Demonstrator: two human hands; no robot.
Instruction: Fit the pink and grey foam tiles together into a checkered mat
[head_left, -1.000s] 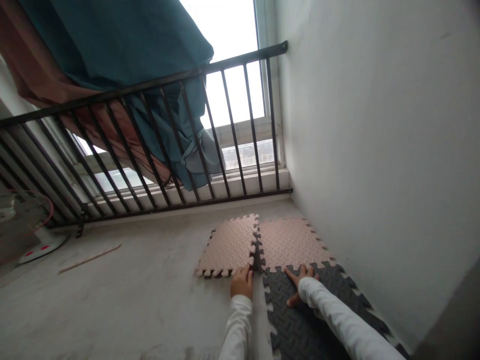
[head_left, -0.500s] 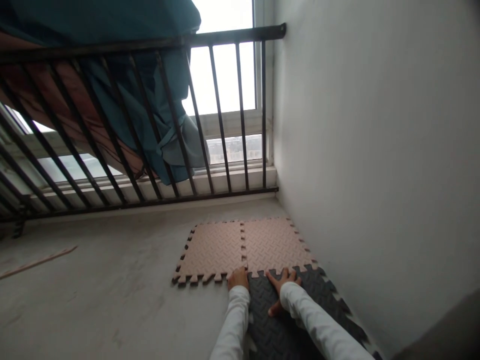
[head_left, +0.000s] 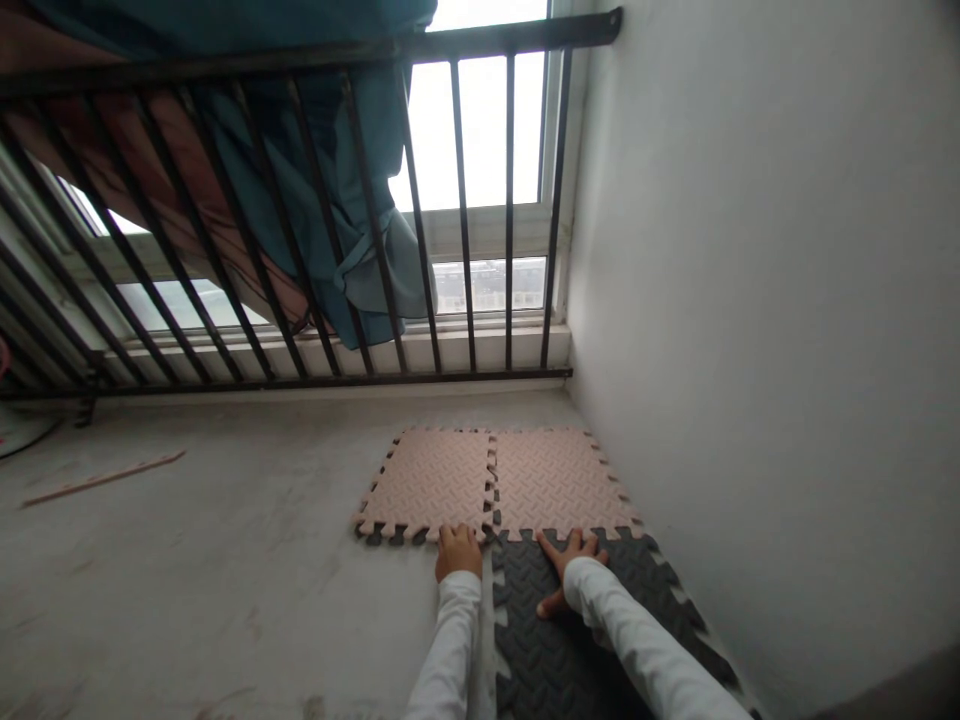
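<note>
Two pinkish-beige foam mat tiles with jigsaw edges lie side by side on the floor, the left tile [head_left: 435, 480] and the right tile [head_left: 559, 480]. Dark gaps show along the seam between them. A black foam mat tile [head_left: 525, 640] meets the right tile's near edge. My left hand [head_left: 458, 553] has its fingers together, curled over the left tile's near edge close to the corner; its thumb is hidden. With fingers spread, my right hand [head_left: 574, 568] presses on the black tile, its fingertips at the joint with the beige one.
A white wall [head_left: 750, 300] rises close along the right side. Ahead stands a dark metal railing [head_left: 420, 378] before a window, with teal and pink cloth [head_left: 322, 220] hanging there. A thin strip [head_left: 105, 480] lies on the grey floor [head_left: 225, 570] at left.
My left hand has slid left along the left tile's near edge, away from the corner by the black tile. My right hand stays in about the same place. The view has shifted slightly.
</note>
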